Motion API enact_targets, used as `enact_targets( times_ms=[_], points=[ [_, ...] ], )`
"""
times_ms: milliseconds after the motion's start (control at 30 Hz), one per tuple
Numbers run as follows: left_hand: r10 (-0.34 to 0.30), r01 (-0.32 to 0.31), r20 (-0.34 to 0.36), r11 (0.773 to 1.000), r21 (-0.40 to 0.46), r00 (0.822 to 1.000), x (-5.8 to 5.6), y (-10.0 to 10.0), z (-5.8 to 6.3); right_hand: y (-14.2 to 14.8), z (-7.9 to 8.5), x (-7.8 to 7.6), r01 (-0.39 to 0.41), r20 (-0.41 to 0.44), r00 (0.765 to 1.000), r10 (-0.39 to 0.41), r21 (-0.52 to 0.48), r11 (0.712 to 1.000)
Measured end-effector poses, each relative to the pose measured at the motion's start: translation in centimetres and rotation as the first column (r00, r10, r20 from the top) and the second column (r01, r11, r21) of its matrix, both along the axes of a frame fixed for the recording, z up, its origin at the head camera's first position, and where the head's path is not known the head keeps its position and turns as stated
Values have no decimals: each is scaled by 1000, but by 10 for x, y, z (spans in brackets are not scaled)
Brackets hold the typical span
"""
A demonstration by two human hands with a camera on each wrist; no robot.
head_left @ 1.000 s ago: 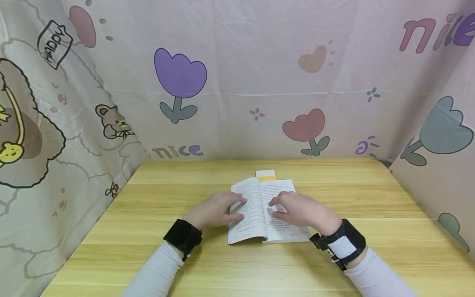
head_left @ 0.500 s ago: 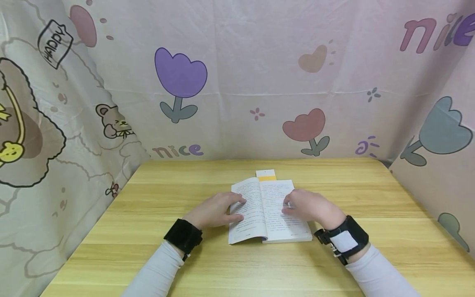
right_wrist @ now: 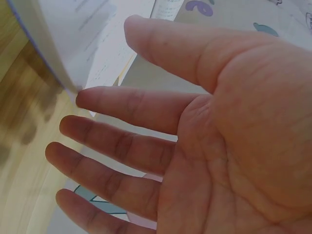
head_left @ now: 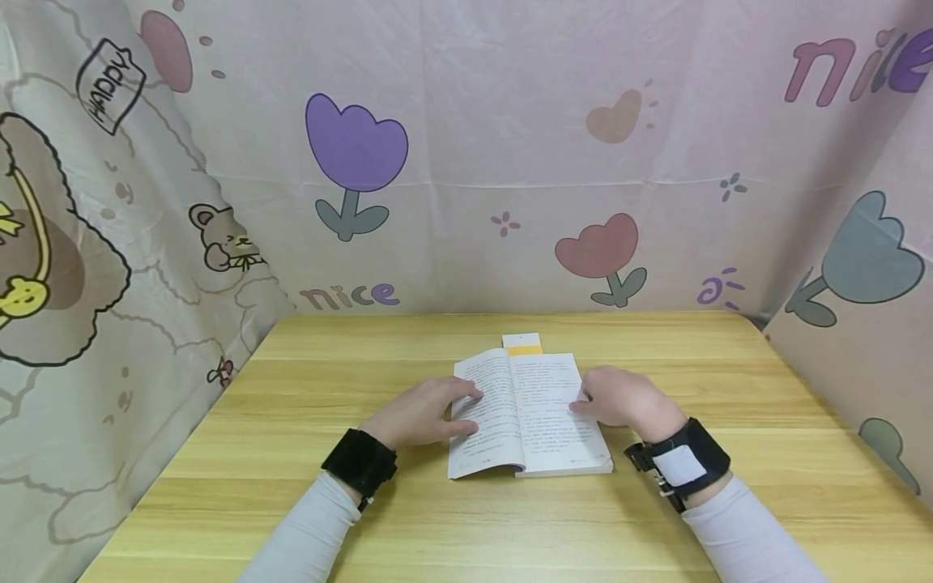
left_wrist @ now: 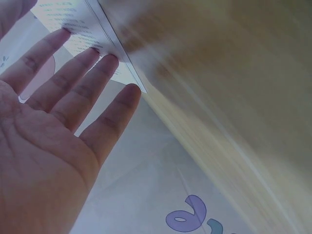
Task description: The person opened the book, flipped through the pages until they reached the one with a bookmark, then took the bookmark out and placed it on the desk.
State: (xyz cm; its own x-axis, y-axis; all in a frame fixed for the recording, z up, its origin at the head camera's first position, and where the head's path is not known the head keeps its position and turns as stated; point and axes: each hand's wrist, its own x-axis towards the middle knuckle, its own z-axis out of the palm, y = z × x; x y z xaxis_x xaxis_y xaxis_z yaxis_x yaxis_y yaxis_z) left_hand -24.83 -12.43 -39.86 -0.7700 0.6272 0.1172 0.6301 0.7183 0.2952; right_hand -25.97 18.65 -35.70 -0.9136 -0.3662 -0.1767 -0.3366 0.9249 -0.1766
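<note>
An open book (head_left: 532, 421) lies flat in the middle of the wooden table (head_left: 364, 502). A white card with a yellow stripe (head_left: 522, 343) sticks out beyond the book's far edge. My left hand (head_left: 423, 414) rests with straight fingers on the left page, and the left wrist view shows its fingertips (left_wrist: 97, 51) on the printed page (left_wrist: 73, 19). My right hand (head_left: 619, 398) lies at the outer edge of the right page, fingers loosely extended. In the right wrist view its index fingertip (right_wrist: 83, 97) touches the book's edge (right_wrist: 53, 63). Neither hand grips anything.
Printed cloth walls (head_left: 510, 162) close in the table at the back, the left (head_left: 87, 283) and the right (head_left: 860, 308). Both wrists wear black straps (head_left: 360, 465). Bare wood shows on both sides of the book and along the table's near edge.
My right hand has slid rightward from the middle of the right page to its outer edge. The left hand and the book have stayed put.
</note>
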Motion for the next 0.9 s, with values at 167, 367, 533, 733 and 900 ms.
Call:
enact_targets(
  times_ms=[167, 367, 533, 733, 900],
  points=[
    [1, -1, 2, 1000, -3, 1000, 0, 0, 0, 3, 0, -1, 27, 22, 999, -27, 7, 1000],
    [10, -9, 12, 1000, -8, 1000, 1, 0, 1, 4, 0, -1, 16, 36, 999, -16, 3, 1000],
    [2, -2, 6, 1000, -3, 1000, 1, 0, 1, 4, 1, 0, 10, 32, 999, -10, 11, 1000],
    [-2, 2, 3, 1000, 1, 1000, 2, 0, 1, 4, 4, 1, -1, 10, 1000, 1, 22, 1000],
    [-5, 5, 2, 1000, -2, 1000, 1, 0, 0, 3, 8, 0, -16, -23, 1000, 17, 35, 999]
  ],
)
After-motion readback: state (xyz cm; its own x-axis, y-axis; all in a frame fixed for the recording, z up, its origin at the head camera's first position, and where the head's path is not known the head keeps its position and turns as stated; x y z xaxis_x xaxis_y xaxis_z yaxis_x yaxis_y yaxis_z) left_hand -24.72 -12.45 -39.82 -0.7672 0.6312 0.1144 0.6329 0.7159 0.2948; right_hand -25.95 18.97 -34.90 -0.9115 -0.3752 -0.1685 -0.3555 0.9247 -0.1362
